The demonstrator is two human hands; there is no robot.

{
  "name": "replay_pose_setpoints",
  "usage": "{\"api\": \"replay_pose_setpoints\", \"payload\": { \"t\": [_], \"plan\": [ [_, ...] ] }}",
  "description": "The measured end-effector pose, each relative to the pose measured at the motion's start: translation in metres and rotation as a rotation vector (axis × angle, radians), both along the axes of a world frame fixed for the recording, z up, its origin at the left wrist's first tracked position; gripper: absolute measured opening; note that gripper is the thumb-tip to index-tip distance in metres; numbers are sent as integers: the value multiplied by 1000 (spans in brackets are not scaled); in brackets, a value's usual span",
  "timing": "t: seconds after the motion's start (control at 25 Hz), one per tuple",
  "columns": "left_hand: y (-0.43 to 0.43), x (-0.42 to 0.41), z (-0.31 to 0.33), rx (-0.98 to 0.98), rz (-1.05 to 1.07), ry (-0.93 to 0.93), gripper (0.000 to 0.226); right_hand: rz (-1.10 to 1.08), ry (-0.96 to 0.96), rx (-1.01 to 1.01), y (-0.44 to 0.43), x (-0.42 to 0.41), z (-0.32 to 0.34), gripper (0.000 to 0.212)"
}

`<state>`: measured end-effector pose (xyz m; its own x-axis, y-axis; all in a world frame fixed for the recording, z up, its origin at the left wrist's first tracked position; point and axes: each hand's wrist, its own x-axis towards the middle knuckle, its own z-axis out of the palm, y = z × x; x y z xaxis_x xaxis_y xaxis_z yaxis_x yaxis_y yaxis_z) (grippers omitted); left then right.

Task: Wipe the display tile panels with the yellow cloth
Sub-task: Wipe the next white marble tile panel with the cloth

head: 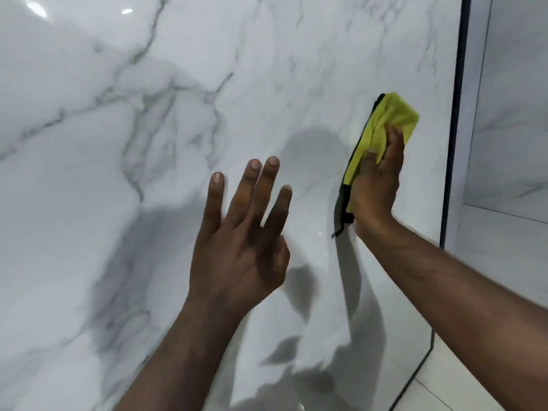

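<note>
the right hand (378, 176) pinches the yellow cloth (385, 123) flat on the tile (178, 143) to rub it; the left hand (240, 232), mid frame, is spread.

Two grips are in view: the left grip (237, 247), showing all five fingers spread, and the right grip (376, 188), its fingers curled on fabric. There is one yellow cloth (391, 114), held in the right grip. Two marble tile panels can be told apart: one large panel (267, 69) behind both grips, and one second panel (510, 114) beyond the right grip. One dark edge strip (458, 114) runs between them. Two light reflections (35, 8) sit above the left grip.
</note>
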<state>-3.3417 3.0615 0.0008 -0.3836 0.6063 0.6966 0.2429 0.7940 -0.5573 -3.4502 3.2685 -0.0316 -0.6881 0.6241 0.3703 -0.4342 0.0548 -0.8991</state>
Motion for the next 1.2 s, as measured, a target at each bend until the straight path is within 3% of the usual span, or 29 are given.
{"api": "replay_pose_setpoints", "payload": {
  "t": [0.16, 0.2, 0.32, 0.36, 0.48, 0.52, 0.64, 0.68, 0.8, 0.84, 0.96, 1.0, 1.12, 1.2],
  "plan": [
    [-2, -2, -7, -79, 45, 16, 60, -4, 443, 699, -21, 26, -11, 49],
    [-3, -3, -9, -98, 59, 13, 60, -16, 399, 673, -10, 18, -14, 49],
    [-4, -4, -11, -123, 63, 17, 60, 1, -112, 32, 0, 8, -18, 57],
    [-5, -4, -11, -128, 72, 19, 61, -1, -97, 65, -6, 20, -19, 57],
    [-5, -4, -10, -129, 69, 43, 62, 69, 353, 590, -27, 41, -62, 50],
    [-3, -3, -10, -89, 49, 30, 60, 38, 351, 589, -23, 34, -78, 49],
    [14, -2, -18, 75, -9, -58, 47, -28, -133, -110, -15, 12, -96, 52],
    [22, -4, -24, 101, -11, -84, 45, -33, -185, -158, -15, 14, -98, 53],
    [45, -19, -47, 97, 0, -120, 50, -50, 86, 239, -15, 21, -135, 50],
    [51, -24, -57, 78, 22, -126, 53, -60, 64, 233, -8, 14, -157, 49],
    [61, -34, -89, -33, 8, -160, 59, 18, -472, -335, 5, 2, -208, 60],
    [61, -36, -101, -82, -18, -191, 60, 32, -510, -332, 6, 8, -219, 65],
    [54, -41, -126, -271, -31, -186, 62, 53, -310, -66, 5, 23, -264, 66],
    [52, -46, -135, -313, -25, -130, 58, 78, -495, -262, 24, 12, -295, 62]
  ]
}}
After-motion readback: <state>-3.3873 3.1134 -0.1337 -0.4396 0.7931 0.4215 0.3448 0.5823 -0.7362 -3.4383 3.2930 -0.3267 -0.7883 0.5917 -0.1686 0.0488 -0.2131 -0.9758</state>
